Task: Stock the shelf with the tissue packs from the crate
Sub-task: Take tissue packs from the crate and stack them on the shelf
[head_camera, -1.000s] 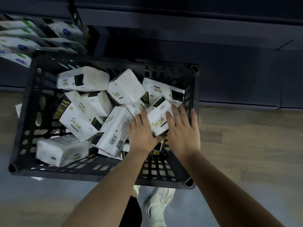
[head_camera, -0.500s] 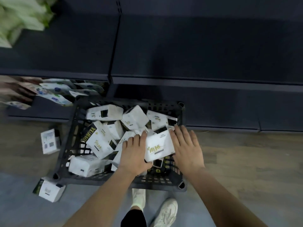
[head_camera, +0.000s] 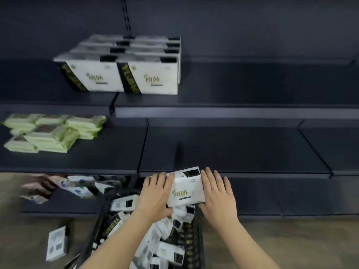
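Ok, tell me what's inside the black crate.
The crate holds a loose heap of white tissue packs. Both forearms cover part of the heap, and the crate's bottom is hidden under it.

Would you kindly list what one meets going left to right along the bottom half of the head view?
Loose pack on the floor → crate → left hand → held tissue pack → right hand.
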`<state>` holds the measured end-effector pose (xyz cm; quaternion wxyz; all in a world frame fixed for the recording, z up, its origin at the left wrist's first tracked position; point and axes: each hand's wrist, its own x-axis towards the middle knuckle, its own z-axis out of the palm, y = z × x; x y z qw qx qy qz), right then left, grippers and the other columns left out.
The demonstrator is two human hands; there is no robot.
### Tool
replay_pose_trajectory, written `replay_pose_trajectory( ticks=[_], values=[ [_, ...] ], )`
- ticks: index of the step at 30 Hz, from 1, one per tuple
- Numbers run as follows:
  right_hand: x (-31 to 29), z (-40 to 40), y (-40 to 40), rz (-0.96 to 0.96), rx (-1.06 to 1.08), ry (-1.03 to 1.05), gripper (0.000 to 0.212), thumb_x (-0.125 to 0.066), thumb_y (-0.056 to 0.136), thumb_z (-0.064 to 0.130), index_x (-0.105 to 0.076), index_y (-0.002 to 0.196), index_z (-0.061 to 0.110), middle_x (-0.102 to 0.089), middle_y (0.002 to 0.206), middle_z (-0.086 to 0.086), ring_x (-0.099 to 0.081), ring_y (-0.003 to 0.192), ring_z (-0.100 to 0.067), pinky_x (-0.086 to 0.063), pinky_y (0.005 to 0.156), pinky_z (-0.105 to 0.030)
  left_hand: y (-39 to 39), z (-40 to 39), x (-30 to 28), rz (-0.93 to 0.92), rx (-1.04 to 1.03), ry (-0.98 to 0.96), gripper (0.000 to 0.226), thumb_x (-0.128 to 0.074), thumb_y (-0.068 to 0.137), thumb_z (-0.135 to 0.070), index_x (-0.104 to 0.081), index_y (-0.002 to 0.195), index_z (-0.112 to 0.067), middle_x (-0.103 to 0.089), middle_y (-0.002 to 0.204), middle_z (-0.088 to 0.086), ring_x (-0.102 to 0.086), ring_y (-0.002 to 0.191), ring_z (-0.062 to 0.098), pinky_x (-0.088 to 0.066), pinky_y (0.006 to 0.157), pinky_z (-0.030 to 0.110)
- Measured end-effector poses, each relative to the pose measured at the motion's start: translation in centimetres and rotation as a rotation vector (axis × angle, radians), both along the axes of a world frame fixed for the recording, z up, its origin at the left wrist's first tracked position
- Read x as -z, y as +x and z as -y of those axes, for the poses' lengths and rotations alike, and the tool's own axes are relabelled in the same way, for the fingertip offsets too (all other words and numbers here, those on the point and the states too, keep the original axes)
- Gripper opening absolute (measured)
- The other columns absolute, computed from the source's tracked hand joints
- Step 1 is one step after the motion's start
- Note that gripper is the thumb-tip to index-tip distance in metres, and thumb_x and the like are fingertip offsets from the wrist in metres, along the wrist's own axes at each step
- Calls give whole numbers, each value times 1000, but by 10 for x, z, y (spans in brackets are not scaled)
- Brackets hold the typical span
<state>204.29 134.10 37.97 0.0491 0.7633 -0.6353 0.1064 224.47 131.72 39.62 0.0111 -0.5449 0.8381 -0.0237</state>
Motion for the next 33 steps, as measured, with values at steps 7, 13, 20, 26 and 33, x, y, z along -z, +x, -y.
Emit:
replay_pose_trajectory(
  ticks=[7,13,20,26,33],
  values=[
    [-98,23,-15,-1,70,-179,108,-88,49,25,-33,139,4,-51,137,-13,-53,121,-31,-42,99,-50,-14,29,-107,-13,82,-233,107,-75,31,-55,-43,122,-10,-61,104,13,-60,86,31,-51,71,42],
    [-153,36,-22,-19,98,-302,108,-89,47,26,-34,137,3,-52,135,-14,-54,120,-31,-43,97,-50,-19,44,-162,-37,131,-347,108,-75,31,-55,-42,124,-11,-61,105,12,-59,88,30,-51,74,42],
    [-192,54,-24,5,226,-419,103,-88,48,19,-36,134,-2,-56,130,-17,-56,117,-33,-46,94,-50,-38,68,-207,-74,193,-453,107,-77,30,-50,-42,124,-11,-61,102,12,-59,84,30,-51,71,42],
    [-216,72,-31,-26,312,-472,107,-91,45,24,-35,132,-3,-59,124,-18,-58,113,-34,-47,92,-49,-53,96,-228,-69,233,-527,110,-80,28,-49,-40,123,-12,-61,103,12,-58,84,30,-49,73,42],
    [-223,91,-35,-60,358,-459,109,-94,36,29,-47,130,-2,-61,120,-17,-59,111,-35,-47,93,-49,-64,126,-223,-99,291,-564,106,-87,27,-37,-44,121,-12,-62,105,14,-60,90,33,-51,78,46]
  ],
)
